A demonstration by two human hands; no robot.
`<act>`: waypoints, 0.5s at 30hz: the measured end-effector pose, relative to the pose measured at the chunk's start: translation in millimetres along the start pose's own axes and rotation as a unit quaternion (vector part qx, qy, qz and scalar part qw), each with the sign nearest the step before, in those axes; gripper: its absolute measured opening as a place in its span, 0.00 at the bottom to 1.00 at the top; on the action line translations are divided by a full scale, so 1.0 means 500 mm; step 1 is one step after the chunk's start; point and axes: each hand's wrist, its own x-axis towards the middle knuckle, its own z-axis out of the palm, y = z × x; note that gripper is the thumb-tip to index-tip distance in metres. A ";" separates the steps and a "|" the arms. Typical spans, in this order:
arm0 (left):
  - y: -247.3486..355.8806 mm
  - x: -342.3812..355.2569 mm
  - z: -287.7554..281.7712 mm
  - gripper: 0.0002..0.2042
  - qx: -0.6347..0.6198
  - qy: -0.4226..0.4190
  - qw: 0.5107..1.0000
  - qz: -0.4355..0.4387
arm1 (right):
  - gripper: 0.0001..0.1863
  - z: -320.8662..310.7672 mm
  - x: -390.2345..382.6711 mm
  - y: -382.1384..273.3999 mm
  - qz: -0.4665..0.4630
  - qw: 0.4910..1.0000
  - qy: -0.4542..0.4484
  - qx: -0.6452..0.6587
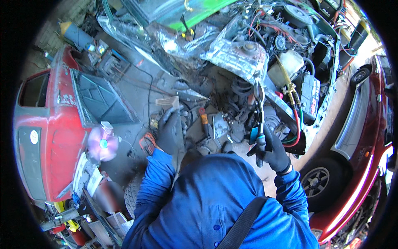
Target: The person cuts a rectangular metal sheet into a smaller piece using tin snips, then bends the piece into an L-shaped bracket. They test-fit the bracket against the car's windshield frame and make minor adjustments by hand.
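Gloved hands at work beside an opened car: the right grip (272, 151) is closed around the handle of a plier-like metal tool (261, 108), which rises beyond the knuckles, its tip overlapping the lower edge of a worn fender panel (242, 60) (whether the two touch cannot be told). A teal object (253, 135) shows just beside this grip, on its left. The left grip (167, 130), its fingers curved, lies against a long grey strip (178, 139); whether it clasps the strip cannot be told. A flat, pale rectangular piece (167, 101) shows just past its fingertips. Between the two grips, nearer the left one, lies a tool with an orange handle (204, 120), among cluttered parts on the floor. Beyond the right grip and to its right are a battery (309, 94) and brass fittings (291, 93) with red and green hoses (299, 120) curving down near the hand; a spoked wheel (316, 182) of a red car stands farther right. To the left of the left grip are a reddish clamp-like tool (147, 143), near the wrist, and a fan (103, 142), well apart, with a red vehicle body (62, 151) beyond it.
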 end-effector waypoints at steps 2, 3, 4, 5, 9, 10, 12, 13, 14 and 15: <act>-0.080 -0.004 -0.056 0.15 -0.143 0.064 0.982 -0.101 | 0.38 0.011 0.005 0.017 0.001 0.999 -0.025 0.039; -0.117 -0.014 -0.078 0.14 -0.192 0.107 0.965 -0.140 | 0.40 0.017 0.010 0.026 -0.002 0.998 -0.031 0.057; -0.147 -0.029 -0.095 0.11 -0.241 0.132 0.950 -0.151 | 0.44 0.014 0.008 0.028 0.028 0.997 -0.061 0.028; -0.171 -0.047 -0.101 0.10 -0.268 0.116 0.943 -0.159 | 0.45 0.018 0.013 0.033 0.059 0.995 -0.071 0.036; -0.160 -0.119 -0.087 0.10 -0.222 0.095 0.953 -0.183 | 0.38 0.024 0.041 0.034 0.109 0.978 -0.147 0.098; -0.139 -0.129 -0.066 0.11 -0.235 0.099 0.951 -0.172 | 0.36 0.029 0.056 0.035 0.110 0.970 -0.175 0.128; -0.085 -0.135 -0.011 0.14 -0.232 0.078 0.958 -0.150 | 0.32 0.027 0.072 0.033 0.098 0.966 -0.209 0.113; -0.054 -0.119 0.009 0.16 -0.207 0.055 0.967 -0.136 | 0.30 0.031 0.086 0.034 0.065 0.973 -0.215 0.056; -0.022 -0.104 0.031 0.18 -0.178 0.032 0.975 -0.127 | 0.28 0.036 0.100 0.036 0.029 0.970 -0.239 0.043; 0.009 -0.091 0.057 0.18 -0.189 0.029 0.978 -0.086 | 0.27 0.043 0.115 0.038 0.023 0.961 -0.269 0.061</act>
